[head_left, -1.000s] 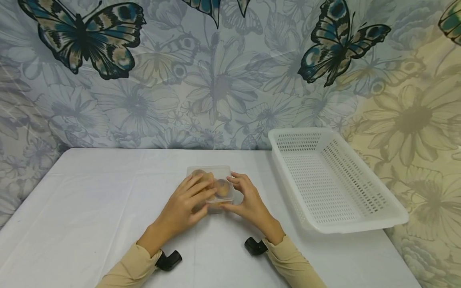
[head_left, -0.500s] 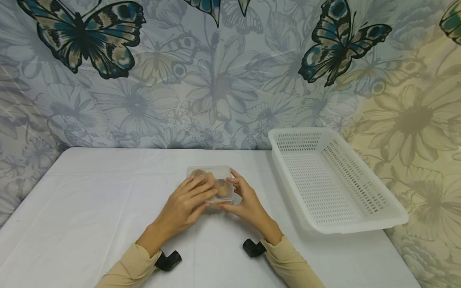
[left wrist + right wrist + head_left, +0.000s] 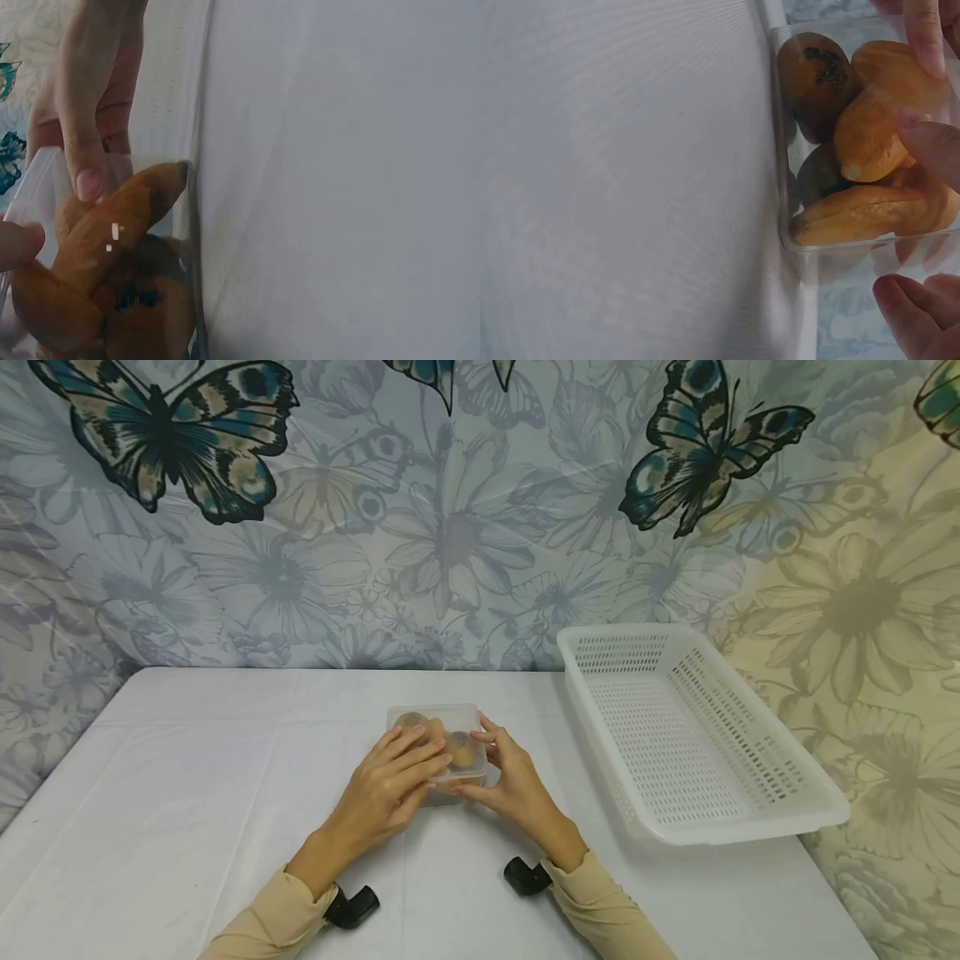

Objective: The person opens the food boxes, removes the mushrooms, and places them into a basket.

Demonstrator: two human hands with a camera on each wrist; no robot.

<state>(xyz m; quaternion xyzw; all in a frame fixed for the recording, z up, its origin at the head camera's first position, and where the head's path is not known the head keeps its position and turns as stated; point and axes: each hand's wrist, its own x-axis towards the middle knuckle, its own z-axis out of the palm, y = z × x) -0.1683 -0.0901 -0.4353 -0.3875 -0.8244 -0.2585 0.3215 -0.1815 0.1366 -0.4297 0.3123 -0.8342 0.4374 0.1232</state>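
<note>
1. A clear lidded plastic box (image 3: 467, 768) sits on the white-covered bench (image 3: 172, 793), mid-width, nearer the far edge.
2. Rounded orange-brown pieces (image 3: 866, 135) fill it; one bears a dark marking.
3. Left hand (image 3: 382, 785): fingers nearly straight, spread across the lid.
4. Right hand (image 3: 517, 781): thumb and fingers clamped round the box's near right corner.
5. White perforated basket (image 3: 675, 743): along the bench's right edge.

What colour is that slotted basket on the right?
White; the basket shows best in the head view.
</note>
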